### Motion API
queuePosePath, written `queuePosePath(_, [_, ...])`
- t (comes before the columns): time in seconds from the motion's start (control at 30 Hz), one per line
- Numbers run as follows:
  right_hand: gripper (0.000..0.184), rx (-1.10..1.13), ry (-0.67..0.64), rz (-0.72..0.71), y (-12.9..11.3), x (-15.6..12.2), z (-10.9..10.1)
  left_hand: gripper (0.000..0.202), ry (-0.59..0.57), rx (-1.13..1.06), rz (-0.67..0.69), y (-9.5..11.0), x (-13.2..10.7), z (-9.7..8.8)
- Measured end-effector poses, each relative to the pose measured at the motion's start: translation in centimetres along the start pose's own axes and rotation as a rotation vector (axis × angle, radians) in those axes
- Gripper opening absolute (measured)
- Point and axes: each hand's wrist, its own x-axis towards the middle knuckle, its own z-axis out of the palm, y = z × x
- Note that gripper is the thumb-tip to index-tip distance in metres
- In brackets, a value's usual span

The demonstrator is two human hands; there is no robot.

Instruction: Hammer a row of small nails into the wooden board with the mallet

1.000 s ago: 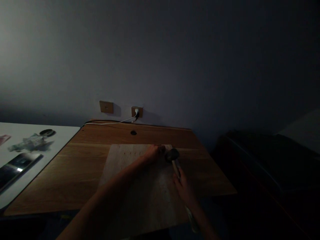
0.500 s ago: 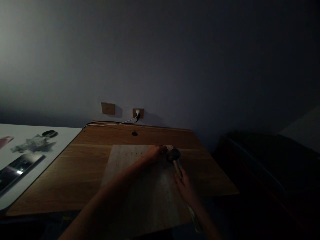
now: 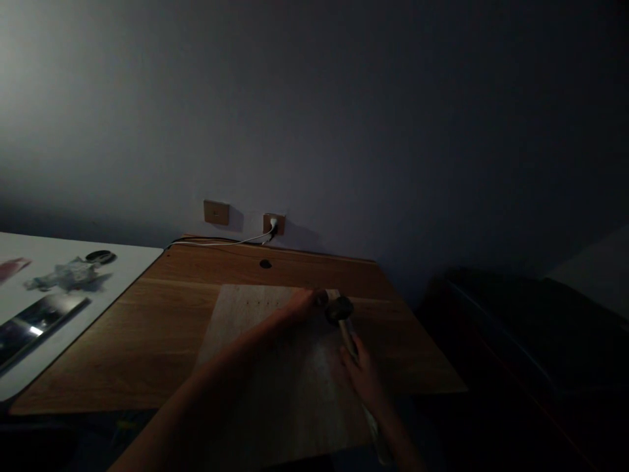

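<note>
My right hand (image 3: 364, 372) is wrapped round the pale handle of a mallet (image 3: 339, 310) with a thick dark head. That head hovers just to the right of my left hand (image 3: 305, 303), close to the fingers. The left fingers are pinched together near the far right corner of a thin wooden board (image 3: 228, 321); whatever they hold is too dark and small to make out. Along the board's far side, left of that hand, a row of several small upright nails (image 3: 258, 303) shows. My left forearm crosses over the board and hides part of it.
The board lies on a wooden desk (image 3: 147, 334) against the wall. At the left, a white table (image 3: 142, 259) carries a crumpled plastic bag (image 3: 73, 275), a dark roll (image 3: 101, 257) and a shiny dark flat object (image 3: 37, 328). White and black cables run to a wall socket (image 3: 274, 224).
The mallet head has shifted slightly down and left, still beside my left hand. My left hand stays nearly in place at the board's far edge. The view has tilted a little.
</note>
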Motion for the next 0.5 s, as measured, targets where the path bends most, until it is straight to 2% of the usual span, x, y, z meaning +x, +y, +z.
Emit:
queuePosePath(0.17, [0.061, 0.025, 0.019, 0.017, 0.2, 0.15, 0.34, 0.015, 0.031, -0.022, 0.006, -0.08, 0.01, 0.0])
queuePosePath(0.3, [0.067, 0.028, 0.046, 0.068, 0.51, 0.3, 0.55, 0.024, 0.044, -0.057, 0.002, -0.23, 0.07, 0.17])
queuePosePath(0.4, [0.063, 0.033, 0.029, 0.091, 0.54, 0.25, 0.34, 0.031, 0.042, -0.097, -0.009, -0.5, 0.07, 0.35])
queuePosePath(0.5, [0.055, 0.013, 0.024, 0.074, 0.35, 0.09, 0.0, 0.03, 0.02, -0.098, -0.026, -0.58, 0.0, 0.36])
